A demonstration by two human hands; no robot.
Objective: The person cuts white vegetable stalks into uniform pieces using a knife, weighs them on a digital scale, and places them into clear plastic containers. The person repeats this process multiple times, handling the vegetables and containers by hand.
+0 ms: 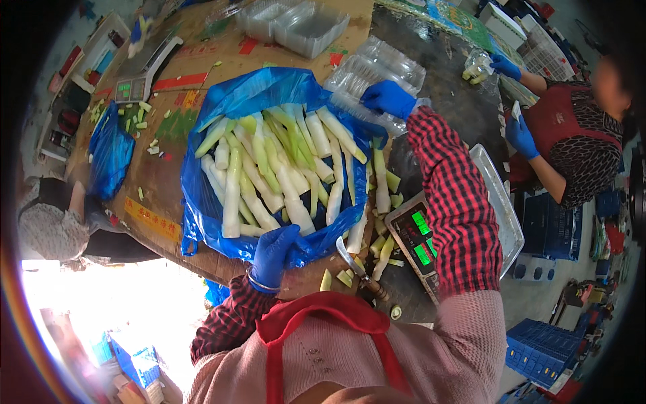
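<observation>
My left hand (272, 255), in a blue glove, is at the near edge of a blue plastic bag (194, 202), apparently pinching its rim. The bag lies open, filled with peeled white and green vegetable stems (290, 202). My right hand (388, 98), gloved too, reaches over clear plastic trays (371, 65) beyond the bag's right side; its fingertips are partly hidden, so its hold is unclear. A curved knife with a wooden handle (373, 287) lies near the front edge, blade towards the bag. Beside my right forearm is a digital scale (416, 237) with lit green displays, partly covered by the sleeve.
More clear trays (310, 30) are stacked at the back. A second scale (133, 86) and a crumpled blue bag (111, 156) sit at left. A metal tray (504, 217) lies right of my forearm. A co-worker (570, 126) stands at right; another person (55, 222) is at left.
</observation>
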